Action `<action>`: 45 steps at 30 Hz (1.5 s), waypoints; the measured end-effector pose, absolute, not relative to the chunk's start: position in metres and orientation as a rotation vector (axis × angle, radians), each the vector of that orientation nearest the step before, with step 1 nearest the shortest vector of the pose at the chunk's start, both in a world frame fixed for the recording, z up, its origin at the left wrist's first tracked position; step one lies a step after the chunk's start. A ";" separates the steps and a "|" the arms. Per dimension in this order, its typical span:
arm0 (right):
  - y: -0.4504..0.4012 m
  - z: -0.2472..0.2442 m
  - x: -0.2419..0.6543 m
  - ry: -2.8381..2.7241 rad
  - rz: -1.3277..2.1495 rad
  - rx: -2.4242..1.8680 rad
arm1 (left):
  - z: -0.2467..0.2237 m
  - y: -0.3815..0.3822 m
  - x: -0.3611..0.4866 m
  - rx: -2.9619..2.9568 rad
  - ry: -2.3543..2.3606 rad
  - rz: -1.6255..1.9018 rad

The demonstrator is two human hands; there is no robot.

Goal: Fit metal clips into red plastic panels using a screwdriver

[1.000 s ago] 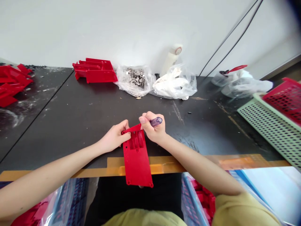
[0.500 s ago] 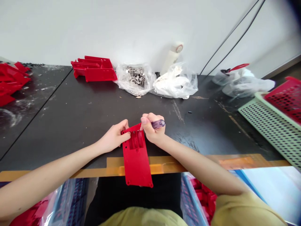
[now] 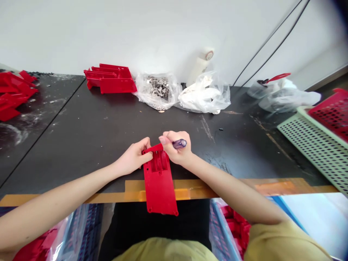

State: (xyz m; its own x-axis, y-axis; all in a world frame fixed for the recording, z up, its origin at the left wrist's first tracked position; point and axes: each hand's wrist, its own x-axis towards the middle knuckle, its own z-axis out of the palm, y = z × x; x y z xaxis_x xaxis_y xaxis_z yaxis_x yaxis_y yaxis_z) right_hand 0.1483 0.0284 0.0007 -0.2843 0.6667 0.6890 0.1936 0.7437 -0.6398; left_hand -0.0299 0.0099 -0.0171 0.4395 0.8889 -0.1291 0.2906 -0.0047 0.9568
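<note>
A flat red plastic panel (image 3: 160, 192) with a recessed battery compartment (image 3: 159, 161) near its far end lies across the front edge of the table, its near end jutting out over my lap. My left hand (image 3: 136, 155) grips the panel's far left corner, thumb on top beside the compartment. Closed in a fist, my right hand (image 3: 176, 149) holds a purple-handled screwdriver (image 3: 179, 143) over the far right corner of the compartment. The fingers hide the tool's tip.
Along the wall stand more red panels (image 3: 118, 81), a bag of small metal pieces (image 3: 159, 87), a bag of white material (image 3: 202, 94) and a white bottle (image 3: 199, 67). Red parts (image 3: 13, 94) are piled at left. A green basket (image 3: 307, 134) sits at right.
My right hand has tilted and shifted slightly left over the compartment, and the screwdriver's handle points more towards me. The left hand keeps its hold on the panel. The view has shifted slightly.
</note>
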 end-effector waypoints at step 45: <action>0.027 0.001 0.165 -1.720 0.876 -0.542 | -0.014 0.010 -0.029 1.569 1.063 0.662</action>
State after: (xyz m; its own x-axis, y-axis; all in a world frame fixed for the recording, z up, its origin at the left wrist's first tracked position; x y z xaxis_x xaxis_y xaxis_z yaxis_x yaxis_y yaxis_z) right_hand 0.1652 0.0269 0.0010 -0.3169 0.7258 0.6106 -0.0669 0.6251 -0.7777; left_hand -0.0292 0.0101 -0.0144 0.4465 0.8876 -0.1129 0.2897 -0.0241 0.9568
